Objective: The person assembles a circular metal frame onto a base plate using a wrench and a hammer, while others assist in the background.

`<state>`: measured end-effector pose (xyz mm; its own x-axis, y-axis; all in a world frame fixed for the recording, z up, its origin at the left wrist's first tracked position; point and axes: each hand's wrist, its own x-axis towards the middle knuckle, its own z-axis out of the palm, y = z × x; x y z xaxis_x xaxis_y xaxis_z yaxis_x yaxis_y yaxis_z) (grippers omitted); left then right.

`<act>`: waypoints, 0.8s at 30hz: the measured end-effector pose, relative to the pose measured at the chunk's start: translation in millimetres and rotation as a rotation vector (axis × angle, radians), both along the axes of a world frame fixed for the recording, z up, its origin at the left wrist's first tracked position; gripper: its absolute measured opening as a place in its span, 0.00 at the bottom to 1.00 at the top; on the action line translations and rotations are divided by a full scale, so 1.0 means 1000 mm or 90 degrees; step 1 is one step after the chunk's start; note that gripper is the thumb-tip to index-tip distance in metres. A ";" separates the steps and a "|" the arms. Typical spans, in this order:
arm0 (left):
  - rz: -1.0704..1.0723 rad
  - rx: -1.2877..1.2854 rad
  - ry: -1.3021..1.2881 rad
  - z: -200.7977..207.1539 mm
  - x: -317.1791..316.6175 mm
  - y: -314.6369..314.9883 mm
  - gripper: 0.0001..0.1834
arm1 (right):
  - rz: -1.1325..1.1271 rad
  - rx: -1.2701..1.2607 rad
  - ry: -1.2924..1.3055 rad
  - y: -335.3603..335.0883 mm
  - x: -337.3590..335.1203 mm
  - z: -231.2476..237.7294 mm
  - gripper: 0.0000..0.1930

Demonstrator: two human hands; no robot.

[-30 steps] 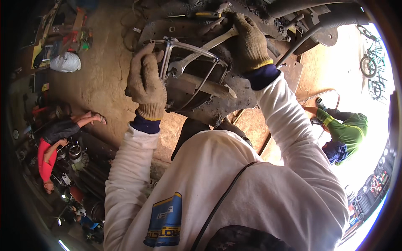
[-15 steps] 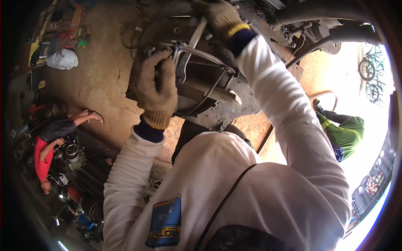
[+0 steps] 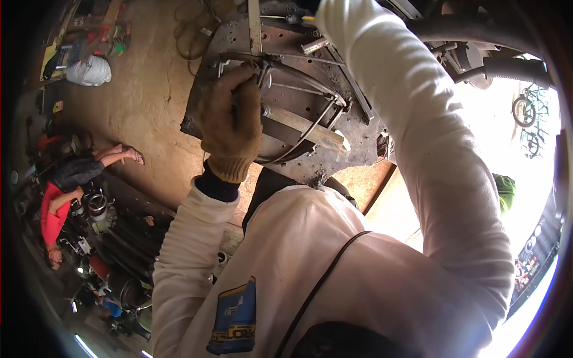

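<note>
My left hand point(image 3: 233, 122), in a tan knit glove, is closed at the left side of a curved metal rod frame point(image 3: 292, 68). Its fingertips meet the frame near an upright joint, though the exact grip is partly hidden. This frame lies over a dark, holed metal plate point(image 3: 358, 128). A pale flat-sided bar point(image 3: 304, 127) crosses beneath its rods. Just beyond my left fingers, a flat metal strip point(image 3: 255, 30) runs to the top edge. My right arm stretches up past the top edge, so the right hand is out of sight.
Dark pipes point(image 3: 477, 30) and a ribbed hose point(image 3: 516, 71) run along the upper right. A person in red point(image 3: 54, 209) sits at left among machine parts. A white sack point(image 3: 89, 71) lies at upper left. Bicycles point(image 3: 528, 110) and a green-clad person point(image 3: 505, 190) are at right.
My right hand has gone up out of view; the hooked flat tool no longer lies across the frame. My left hand stays at the frame. The green-clad person is now mostly hidden by my sleeve.
</note>
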<state>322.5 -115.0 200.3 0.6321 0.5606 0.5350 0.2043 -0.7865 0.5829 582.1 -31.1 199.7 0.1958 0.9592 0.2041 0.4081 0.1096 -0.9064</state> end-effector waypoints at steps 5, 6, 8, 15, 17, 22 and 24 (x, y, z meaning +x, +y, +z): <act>0.005 -0.216 -0.103 0.005 0.007 -0.009 0.09 | -0.157 0.092 0.050 -0.087 0.033 -0.014 0.16; 0.010 -0.243 -0.115 0.000 0.003 -0.008 0.09 | -0.169 0.022 0.426 -0.112 0.014 -0.003 0.15; 0.020 -0.264 -0.103 0.000 0.006 -0.008 0.10 | -0.245 0.015 0.597 -0.149 -0.002 -0.006 0.12; 0.030 -0.324 -0.121 -0.007 0.002 -0.009 0.11 | -0.282 0.130 0.803 -0.186 -0.032 -0.033 0.13; 0.020 -0.309 -0.123 -0.010 0.001 -0.006 0.11 | -0.304 0.096 0.750 -0.193 -0.035 -0.032 0.13; 0.028 -0.283 -0.101 -0.005 0.003 -0.008 0.11 | -0.354 0.130 0.790 -0.204 -0.044 -0.035 0.12; 0.034 -0.258 -0.088 -0.002 0.003 -0.009 0.11 | -0.388 0.121 0.824 -0.207 -0.048 -0.022 0.11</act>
<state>326.0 -124.0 198.5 0.5344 0.7724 0.3433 0.1358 -0.4794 0.8670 533.8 -238.6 177.4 0.6997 0.6399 -0.3176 -0.6473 0.3796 -0.6610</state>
